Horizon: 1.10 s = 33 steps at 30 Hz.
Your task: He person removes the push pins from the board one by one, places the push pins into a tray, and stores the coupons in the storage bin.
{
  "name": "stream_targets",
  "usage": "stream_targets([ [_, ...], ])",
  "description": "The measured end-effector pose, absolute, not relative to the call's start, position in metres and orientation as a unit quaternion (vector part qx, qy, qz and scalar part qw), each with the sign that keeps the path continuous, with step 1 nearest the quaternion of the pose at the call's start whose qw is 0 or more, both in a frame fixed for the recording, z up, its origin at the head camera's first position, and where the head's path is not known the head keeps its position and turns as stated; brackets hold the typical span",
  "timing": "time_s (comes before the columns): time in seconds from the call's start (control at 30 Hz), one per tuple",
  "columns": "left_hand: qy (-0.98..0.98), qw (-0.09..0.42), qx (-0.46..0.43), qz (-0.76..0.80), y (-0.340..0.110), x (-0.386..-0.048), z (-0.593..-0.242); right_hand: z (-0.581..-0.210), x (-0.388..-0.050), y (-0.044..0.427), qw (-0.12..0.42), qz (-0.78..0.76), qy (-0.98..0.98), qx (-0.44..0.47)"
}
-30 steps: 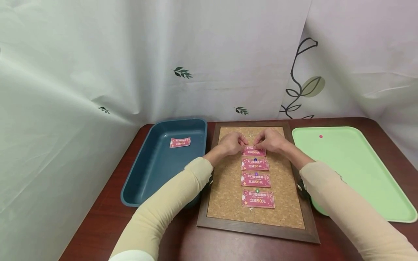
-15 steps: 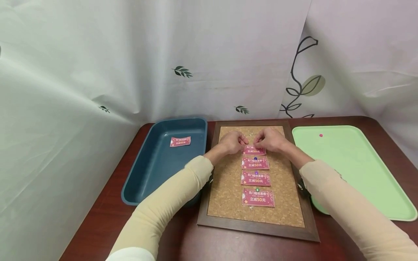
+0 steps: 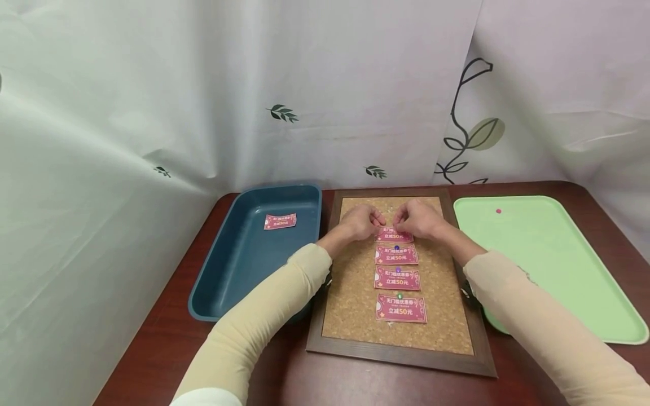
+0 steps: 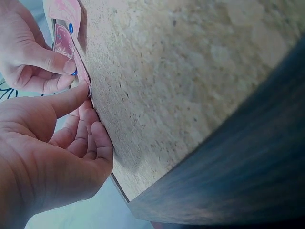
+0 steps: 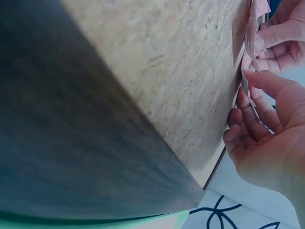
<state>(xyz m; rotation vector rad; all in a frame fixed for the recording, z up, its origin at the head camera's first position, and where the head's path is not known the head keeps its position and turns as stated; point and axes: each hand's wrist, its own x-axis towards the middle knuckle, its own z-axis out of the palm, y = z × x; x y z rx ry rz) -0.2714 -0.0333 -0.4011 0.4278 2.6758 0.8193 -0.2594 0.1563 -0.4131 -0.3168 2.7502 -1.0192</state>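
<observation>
In the head view, both hands meet at the topmost of a column of pink coupons on a framed corkboard (image 3: pixel 350 316). My left hand (image 3: pixel 361 221) pinches that top coupon (image 3: pixel 393 235) at its left side between thumb and fingers. My right hand (image 3: pixel 420 219) is at the coupon's upper right. In the left wrist view, its thumb and finger pinch a small blue push pin (image 4: pixel 75 73) against the coupon. Fingers hide the coupon's upper edge. Below it, coupons are pinned with a dark blue pin (image 3: pixel 397 247), a purple pin (image 3: pixel 398 270) and a green pin (image 3: pixel 400 296).
A blue tray (image 3: pixel 238 270) on the left holds one loose pink coupon (image 3: pixel 280 221). On the right, a light green tray (image 3: pixel 553 270) holds a small red pin (image 3: pixel 499 211). A pale printed curtain (image 3: pixel 330 129) hangs behind the dark red table (image 3: pixel 152 338).
Both hands stay at the top coupon. The right hand's fingers have shifted very slightly; the coupons, pins and trays keep their places.
</observation>
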Motion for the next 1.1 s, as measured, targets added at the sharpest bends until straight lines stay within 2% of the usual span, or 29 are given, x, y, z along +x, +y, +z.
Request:
stream_targets([
  [0.37,0.933,0.152,0.145,0.293,-0.0329,-0.2701,-0.4001,-0.4119,-0.2599,0.1530,0.078,-0.327,0.936,-0.107],
  [1.1,0.937,0.146,0.148,0.280,-0.0317,-0.2706,-0.4029,-0.4110,-0.2602,0.1539,0.104,-0.341,0.927,-0.115],
])
